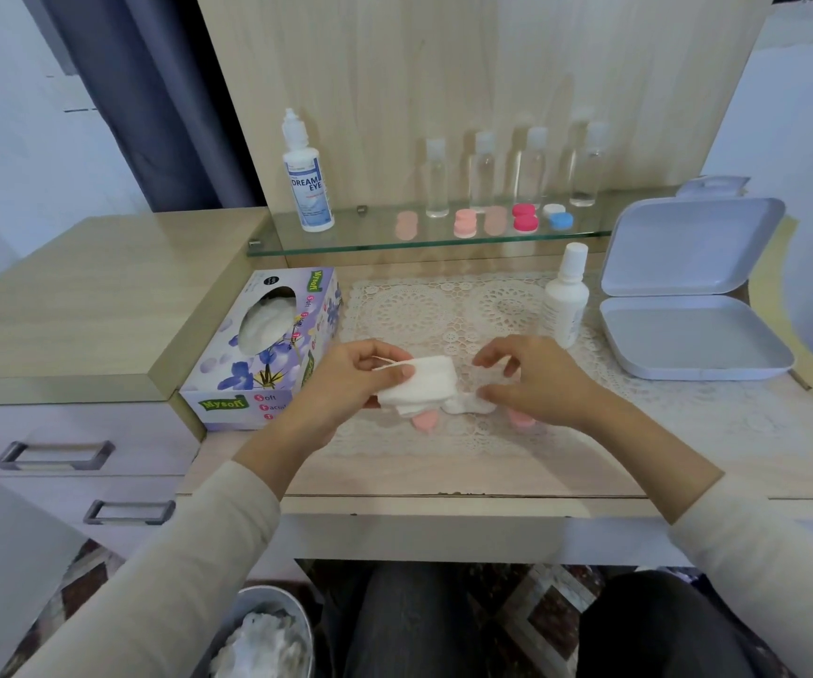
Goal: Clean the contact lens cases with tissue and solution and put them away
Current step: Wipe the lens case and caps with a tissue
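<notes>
Contact lens case parts [425, 422], pink, lie at the near edge of the lace mat [443, 305], partly hidden under the hands. Above the mat's near-left part, the left hand [360, 379] pinches a folded tissue [419, 384] between thumb and fingers, probably as a wiping pad. The right hand [527, 379], fingers curled, touches a small white item [470, 407]; whether it grips cannot be told. The solution bottle [563, 305] stands at the mat's right edge, within reach.
</notes>
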Tool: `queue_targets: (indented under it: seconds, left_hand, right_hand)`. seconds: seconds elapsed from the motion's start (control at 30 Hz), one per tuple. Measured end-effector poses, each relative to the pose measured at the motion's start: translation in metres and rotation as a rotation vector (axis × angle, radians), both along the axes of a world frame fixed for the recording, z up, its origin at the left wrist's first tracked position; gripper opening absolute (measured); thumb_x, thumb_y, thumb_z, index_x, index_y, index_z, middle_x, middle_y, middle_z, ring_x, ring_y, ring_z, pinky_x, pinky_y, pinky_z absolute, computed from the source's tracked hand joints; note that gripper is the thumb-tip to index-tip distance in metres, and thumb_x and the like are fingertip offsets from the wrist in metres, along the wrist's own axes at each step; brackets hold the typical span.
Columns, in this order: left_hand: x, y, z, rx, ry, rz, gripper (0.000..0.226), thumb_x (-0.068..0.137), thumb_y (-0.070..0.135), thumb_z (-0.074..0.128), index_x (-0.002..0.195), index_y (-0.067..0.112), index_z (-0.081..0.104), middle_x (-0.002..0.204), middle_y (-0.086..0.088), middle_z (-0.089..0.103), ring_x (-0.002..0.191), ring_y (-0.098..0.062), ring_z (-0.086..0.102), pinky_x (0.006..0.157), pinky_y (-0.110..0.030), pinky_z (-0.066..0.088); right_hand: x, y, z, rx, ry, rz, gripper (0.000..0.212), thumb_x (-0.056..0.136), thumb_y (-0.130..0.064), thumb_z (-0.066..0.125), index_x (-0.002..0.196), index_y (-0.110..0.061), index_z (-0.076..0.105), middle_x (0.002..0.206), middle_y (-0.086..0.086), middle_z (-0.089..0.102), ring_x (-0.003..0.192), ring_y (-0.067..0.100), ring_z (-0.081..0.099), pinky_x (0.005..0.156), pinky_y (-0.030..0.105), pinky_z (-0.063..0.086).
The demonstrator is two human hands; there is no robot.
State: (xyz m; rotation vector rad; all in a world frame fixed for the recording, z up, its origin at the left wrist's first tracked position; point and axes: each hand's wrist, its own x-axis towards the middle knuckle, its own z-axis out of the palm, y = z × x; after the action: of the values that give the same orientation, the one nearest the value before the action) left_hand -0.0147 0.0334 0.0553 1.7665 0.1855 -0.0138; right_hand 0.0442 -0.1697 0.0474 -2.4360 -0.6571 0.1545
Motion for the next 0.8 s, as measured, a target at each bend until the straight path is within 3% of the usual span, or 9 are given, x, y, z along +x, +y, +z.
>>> queue_targets:
  seconds: [0.07, 0.13, 0.23, 0.37, 0.43, 0.5, 0.57, 0.7, 0.8]
  left_hand:
    - [0.002, -0.003, -0.007, 0.037, 0.001, -0.021, 0.010, 0.083, 0.008, 0.064, 0.084, 0.017, 0.064, 0.085, -0.004, 0.066, 0.073, -0.012, 0.061, 0.063, -0.022, 0.051]
    - [0.006, -0.007, -0.014, 0.066, -0.011, -0.020, 0.011, 0.083, 0.008, 0.065, 0.082, 0.019, 0.064, 0.084, -0.004, 0.065, 0.073, -0.013, 0.060, 0.062, -0.023, 0.047]
    - [0.015, -0.012, -0.027, 0.104, -0.033, 0.014, 0.013, 0.082, 0.007, 0.065, 0.083, 0.020, 0.063, 0.085, -0.004, 0.063, 0.077, -0.016, 0.059, 0.060, -0.027, 0.050]
    - [0.018, -0.020, -0.043, 0.568, -0.321, 0.053, 0.017, 0.078, 0.008, 0.067, 0.089, 0.015, 0.057, 0.095, 0.001, 0.060, 0.087, -0.015, 0.056, 0.071, -0.017, 0.041]
    - [0.017, -0.021, -0.048, 0.773, -0.501, -0.047, 0.010, 0.078, 0.008, 0.065, 0.085, 0.012, 0.059, 0.103, 0.000, 0.062, 0.096, -0.018, 0.055, 0.080, -0.019, 0.035]
    - [0.015, -0.022, -0.050, 0.877, -0.582, -0.158, 0.010, 0.079, 0.019, 0.057, 0.083, 0.013, 0.064, 0.104, 0.001, 0.066, 0.097, -0.021, 0.057, 0.083, -0.029, 0.038]
    - [0.014, -0.021, -0.053, 0.905, -0.629, -0.213, 0.027, 0.080, 0.032, 0.049, 0.083, 0.014, 0.068, 0.101, 0.000, 0.069, 0.091, -0.022, 0.061, 0.079, -0.036, 0.045]
    - [0.013, -0.018, -0.055, 0.903, -0.660, -0.256, 0.043, 0.071, 0.054, 0.057, 0.083, 0.015, 0.069, 0.094, -0.001, 0.071, 0.084, -0.016, 0.064, 0.080, -0.029, 0.043]
    - [0.015, -0.014, -0.058, 0.891, -0.703, -0.271, 0.030, 0.074, 0.042, 0.059, 0.083, 0.014, 0.068, 0.083, 0.001, 0.071, 0.074, -0.014, 0.064, 0.073, -0.024, 0.041]
  right_hand:
    - [0.002, -0.001, -0.010, -0.197, -0.021, -0.015, 0.043, 0.076, -0.029, 0.070, 0.117, -0.019, 0.061, 0.112, 0.000, 0.056, 0.097, 0.016, 0.051, 0.078, 0.026, 0.041]
    - [0.001, 0.001, -0.018, -0.170, -0.068, -0.037, 0.040, 0.076, -0.029, 0.071, 0.115, -0.021, 0.064, 0.106, 0.002, 0.054, 0.101, 0.018, 0.050, 0.077, 0.027, 0.040]
    - [0.000, 0.003, -0.025, -0.093, -0.123, -0.031, 0.030, 0.076, -0.025, 0.070, 0.106, -0.020, 0.069, 0.092, -0.002, 0.049, 0.090, 0.015, 0.046, 0.070, 0.026, 0.035]
    - [-0.002, 0.002, -0.034, 0.000, -0.174, -0.038, 0.022, 0.079, -0.017, 0.067, 0.100, -0.015, 0.071, 0.089, 0.003, 0.058, 0.087, 0.019, 0.050, 0.069, 0.028, 0.036]
    - [-0.003, 0.002, -0.039, 0.039, -0.191, -0.060, 0.019, 0.079, -0.015, 0.067, 0.097, -0.014, 0.071, 0.084, 0.005, 0.057, 0.083, 0.019, 0.049, 0.066, 0.027, 0.033]
    - [-0.003, 0.003, -0.045, 0.074, -0.222, -0.066, 0.015, 0.078, -0.013, 0.067, 0.092, -0.012, 0.072, 0.077, 0.004, 0.052, 0.081, 0.021, 0.047, 0.061, 0.024, 0.027]
    - [-0.004, 0.002, -0.050, 0.120, -0.257, -0.058, 0.012, 0.077, -0.010, 0.067, 0.088, -0.011, 0.072, 0.076, 0.004, 0.052, 0.080, 0.022, 0.047, 0.061, 0.022, 0.026]
    - [-0.007, 0.002, -0.054, 0.171, -0.300, -0.041, 0.020, 0.077, -0.008, 0.070, 0.096, -0.012, 0.072, 0.080, 0.003, 0.057, 0.079, 0.017, 0.042, 0.066, 0.017, 0.026]
    - [-0.007, 0.001, -0.054, 0.182, -0.318, -0.022, 0.020, 0.075, -0.006, 0.071, 0.094, -0.010, 0.072, 0.073, 0.005, 0.054, 0.075, 0.017, 0.041, 0.065, 0.012, 0.023]
